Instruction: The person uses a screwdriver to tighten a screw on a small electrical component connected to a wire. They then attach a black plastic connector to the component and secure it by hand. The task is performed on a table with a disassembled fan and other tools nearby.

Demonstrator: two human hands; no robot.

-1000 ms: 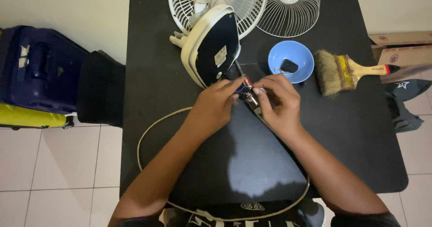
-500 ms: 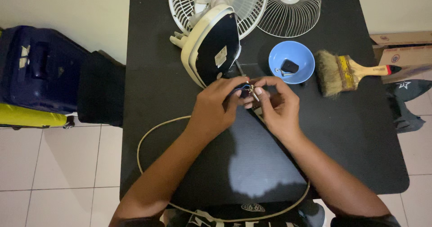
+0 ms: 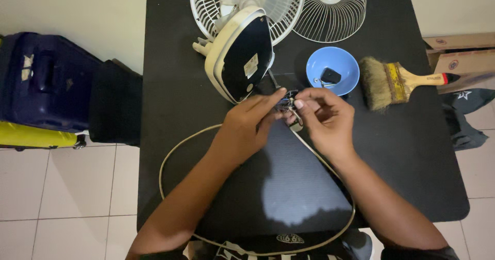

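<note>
A single head-worn camera looks almost straight down from above the person's chest onto a matte black rectangular tabletop (image 3: 412,151), close enough that both forearms fill the lower half of the view. It faces the table's far edge, where a white plastic desk fan (image 3: 242,38) is cropped, and pale floor tiles (image 3: 67,188) show past the table's left edge.

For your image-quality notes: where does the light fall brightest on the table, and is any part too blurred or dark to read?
Head view: a bright patch lies on the black table below the wrists; the small part between the left hand and right hand is too dark and small to identify; the blue bowl and brush look sharp.
</note>
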